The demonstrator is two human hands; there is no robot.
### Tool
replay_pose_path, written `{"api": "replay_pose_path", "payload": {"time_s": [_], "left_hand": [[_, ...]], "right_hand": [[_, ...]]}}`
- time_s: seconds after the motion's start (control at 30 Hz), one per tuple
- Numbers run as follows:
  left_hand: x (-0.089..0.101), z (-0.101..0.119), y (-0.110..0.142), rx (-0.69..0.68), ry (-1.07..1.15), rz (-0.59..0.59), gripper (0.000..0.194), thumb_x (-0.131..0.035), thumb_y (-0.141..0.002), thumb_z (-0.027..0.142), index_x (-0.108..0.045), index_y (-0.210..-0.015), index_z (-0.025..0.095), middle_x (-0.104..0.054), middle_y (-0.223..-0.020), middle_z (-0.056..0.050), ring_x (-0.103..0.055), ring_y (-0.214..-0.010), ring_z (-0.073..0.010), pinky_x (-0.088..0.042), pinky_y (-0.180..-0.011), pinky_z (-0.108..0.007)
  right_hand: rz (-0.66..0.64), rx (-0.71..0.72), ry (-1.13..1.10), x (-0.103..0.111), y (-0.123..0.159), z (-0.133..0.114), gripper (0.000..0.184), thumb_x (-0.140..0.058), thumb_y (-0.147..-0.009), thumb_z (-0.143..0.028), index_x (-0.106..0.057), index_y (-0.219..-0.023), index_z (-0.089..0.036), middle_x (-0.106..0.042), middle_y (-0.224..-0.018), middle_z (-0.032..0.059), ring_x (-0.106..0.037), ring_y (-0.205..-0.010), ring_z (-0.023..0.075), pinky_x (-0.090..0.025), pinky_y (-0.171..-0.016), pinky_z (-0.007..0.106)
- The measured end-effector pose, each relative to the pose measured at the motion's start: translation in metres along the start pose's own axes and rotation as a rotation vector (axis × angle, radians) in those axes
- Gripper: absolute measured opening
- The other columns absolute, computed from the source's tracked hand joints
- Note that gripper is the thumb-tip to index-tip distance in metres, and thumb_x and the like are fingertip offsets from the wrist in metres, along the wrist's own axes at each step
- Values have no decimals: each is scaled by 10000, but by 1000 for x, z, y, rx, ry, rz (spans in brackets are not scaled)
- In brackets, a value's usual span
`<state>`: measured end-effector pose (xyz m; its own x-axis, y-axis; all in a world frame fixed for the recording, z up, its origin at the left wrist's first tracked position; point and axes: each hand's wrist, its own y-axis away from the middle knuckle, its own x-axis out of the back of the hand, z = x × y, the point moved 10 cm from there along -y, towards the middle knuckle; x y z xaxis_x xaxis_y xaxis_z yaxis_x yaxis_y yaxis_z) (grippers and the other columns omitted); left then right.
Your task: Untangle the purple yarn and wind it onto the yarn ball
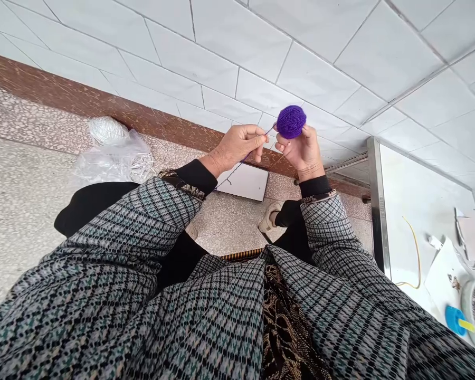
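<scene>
My right hand [301, 150] holds up a purple ball of yarn [291, 122], its fingers curled round the ball's lower side. To its left, my left hand [239, 146] pinches the purple strand [234, 171] between thumb and fingers. A short length of that strand runs between the pinch and the ball. Below my left hand the strand hangs down over a white board with a dark edge [247, 182] on the floor. The lower end of the strand goes out of sight near my left sleeve.
On the floor at the left lie a white yarn ball [107, 130] and a clear plastic bag [103, 163] with white cord. A white-topped table [399, 195] at the right carries a yellow cord [415, 248], a bowl [469, 301] and a blue object [454, 319]. Ahead stands a tiled wall [229, 47].
</scene>
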<state>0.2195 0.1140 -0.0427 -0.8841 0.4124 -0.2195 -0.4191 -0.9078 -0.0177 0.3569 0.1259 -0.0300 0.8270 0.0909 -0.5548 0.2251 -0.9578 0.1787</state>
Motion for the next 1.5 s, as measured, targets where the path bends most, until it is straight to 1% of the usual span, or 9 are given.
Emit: {"api": "replay_pose_path", "payload": {"time_s": [0.43,0.57,0.73,0.83,0.97,1.07,1.2,1.37,1.5], "left_hand": [[2,-2,4,140,143,-32,70,-763,-866,207,-740,-861,141,-525,-613,25,-331,-445,-42,-247,-445,-217],[-3,-2,8,179,178,-67,86,-759,-806,215,-721,-778,143,-547,-605,-4,-353,-457,-55,-230,-447,-222],[-10,1,11,163,124,-141,137,-769,-751,258,-701,-728,141,-509,-578,-4,-316,-456,-55,-162,-449,-229],[-16,2,12,150,48,-200,144,-728,-756,250,-676,-666,150,-493,-575,-8,-307,-466,-58,-154,-464,-237],[-28,7,16,158,-172,-319,136,-695,-788,188,-695,-655,159,-537,-589,-26,-411,-516,-89,-248,-505,-240],[-19,20,18,113,-276,-303,136,-690,-806,160,-701,-670,158,-544,-620,-21,-463,-568,-104,-354,-580,-257],[14,29,16,120,-316,-199,128,-673,-817,173,-697,-693,157,-532,-665,-27,-527,-639,-141,-445,-693,-306],[16,20,19,165,-383,-298,144,-701,-828,227,-726,-693,184,-546,-669,-37,-508,-642,-154,-431,-673,-313],[-13,17,29,190,-378,-488,153,-778,-799,282,-752,-674,198,-549,-624,-24,-447,-576,-132,-364,-593,-294]], "right_hand": [[-133,147,464,3,-4,-15,811,-766,-657,-977,-571,-1080,-313,-709,-1106,70,-583,-905,250,-609,-810,464],[24,231,321,16,-5,-27,682,-830,-701,-848,-546,-1004,-307,-677,-1024,37,-547,-885,231,-596,-866,438],[284,229,365,29,2,-39,807,-868,-632,-922,-517,-994,-291,-667,-1017,45,-644,-942,242,-636,-806,410],[285,199,429,32,-2,-39,793,-883,-666,-889,-552,-1061,-285,-679,-1066,58,-682,-969,244,-627,-773,382],[158,175,765,30,-7,-29,609,-889,-768,-669,-606,-1152,-292,-693,-1080,50,-649,-960,234,-621,-812,374],[-156,-6,1085,15,0,6,444,-879,-759,-402,-663,-1112,-241,-709,-1001,33,-627,-938,209,-608,-885,362],[-661,-117,750,-23,33,28,626,-974,-720,-528,-681,-1175,-214,-754,-1108,57,-686,-987,206,-623,-894,351],[-234,304,257,1,10,-39,620,-892,-801,-735,-628,-1093,-257,-683,-1011,21,-553,-764,139,-630,-775,342],[75,269,542,18,-3,-27,571,-918,-788,-599,-581,-1125,-286,-664,-1077,20,-609,-916,184,-625,-866,356]]}}
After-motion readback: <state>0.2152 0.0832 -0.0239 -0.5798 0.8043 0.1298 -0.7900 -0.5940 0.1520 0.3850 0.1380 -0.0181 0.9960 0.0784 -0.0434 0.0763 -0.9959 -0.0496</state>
